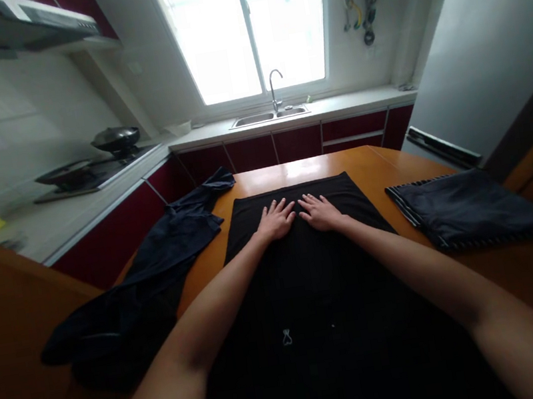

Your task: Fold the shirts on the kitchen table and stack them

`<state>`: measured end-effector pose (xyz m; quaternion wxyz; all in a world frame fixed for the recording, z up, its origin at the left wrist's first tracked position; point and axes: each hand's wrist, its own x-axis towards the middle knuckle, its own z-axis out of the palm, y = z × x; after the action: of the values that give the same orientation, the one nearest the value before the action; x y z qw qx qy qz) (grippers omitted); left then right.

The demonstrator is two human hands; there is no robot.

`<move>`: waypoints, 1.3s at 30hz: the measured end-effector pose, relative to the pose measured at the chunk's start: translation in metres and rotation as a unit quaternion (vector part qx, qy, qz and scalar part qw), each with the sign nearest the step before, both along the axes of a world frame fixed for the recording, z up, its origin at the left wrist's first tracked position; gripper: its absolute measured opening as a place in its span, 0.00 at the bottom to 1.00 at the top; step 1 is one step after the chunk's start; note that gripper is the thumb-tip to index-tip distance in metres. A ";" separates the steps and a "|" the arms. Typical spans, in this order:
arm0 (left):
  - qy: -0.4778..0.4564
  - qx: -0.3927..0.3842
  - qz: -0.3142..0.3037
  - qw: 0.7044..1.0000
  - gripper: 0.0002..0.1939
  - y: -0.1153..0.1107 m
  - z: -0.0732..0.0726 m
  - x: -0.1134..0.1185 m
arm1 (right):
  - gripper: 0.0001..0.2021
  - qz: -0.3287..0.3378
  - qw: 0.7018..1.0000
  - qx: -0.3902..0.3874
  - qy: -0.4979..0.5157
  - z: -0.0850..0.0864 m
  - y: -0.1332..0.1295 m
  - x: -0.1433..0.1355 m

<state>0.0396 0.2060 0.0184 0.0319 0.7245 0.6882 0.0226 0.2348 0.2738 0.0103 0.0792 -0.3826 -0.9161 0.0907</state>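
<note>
Left hand (277, 219): open, palm down, fingers spread; you press or rest it on the black cloth (309, 274), gripping nothing.
Right hand (320, 212): also open and palm down on the same cloth, just beside your left hand, the two sets of fingertips near each other but apart.
Black cloth: lies flat under both your hands, its far edge just beyond your fingers; it reaches back toward you between your forearms, with a small pale mark on it.
Surface (282, 171): orange-brown wood, showing beyond your hands and to either side of the cloth.
Dark blue clothing (167, 242): loosely crumpled, to the left of your left hand.
Folded dark fabric (469, 201): well to the right of your right hand, with striped edging.
Sink (254, 120): well beyond your hands, below the window (214, 32).
</note>
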 end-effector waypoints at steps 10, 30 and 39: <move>0.050 0.002 0.157 0.986 0.35 0.008 0.019 -0.090 | 0.30 -0.237 0.971 0.032 -0.001 0.020 0.069 0.069; 0.008 -0.001 -0.009 1.000 0.32 -0.155 0.062 -0.003 | 0.27 -0.127 0.989 -0.001 0.069 0.038 -0.113 0.081; -0.048 -0.057 -0.166 0.983 0.36 -0.278 0.025 0.083 | 0.29 0.030 0.994 -0.062 0.084 0.014 -0.264 0.080</move>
<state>0.1223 -0.0725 0.0431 0.1096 0.8239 0.5558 0.0120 0.3150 0.0094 0.0240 0.1293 -0.3500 -0.9100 0.1810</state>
